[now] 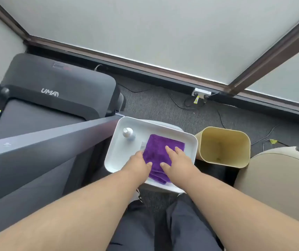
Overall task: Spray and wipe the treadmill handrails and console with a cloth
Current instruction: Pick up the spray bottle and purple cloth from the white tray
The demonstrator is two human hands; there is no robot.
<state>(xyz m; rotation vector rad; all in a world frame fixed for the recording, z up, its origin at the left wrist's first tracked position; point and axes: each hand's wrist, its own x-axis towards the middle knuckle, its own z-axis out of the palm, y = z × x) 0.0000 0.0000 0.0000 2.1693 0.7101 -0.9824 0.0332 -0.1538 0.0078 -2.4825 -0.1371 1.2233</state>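
While the purple cloth [160,153] lies folded in the white tray [193,142], the left hand [140,163] and right hand [176,160] rest flat on it, fingers spread, gripping nothing. Each should pinch an edge and lift clear of the spray bottle [128,134] at the tray's far corner.

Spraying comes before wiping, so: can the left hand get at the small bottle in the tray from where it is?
Probably yes. The left hand rests on the purple cloth, and the bottle stands upright in the same white tray with bare tray between them.
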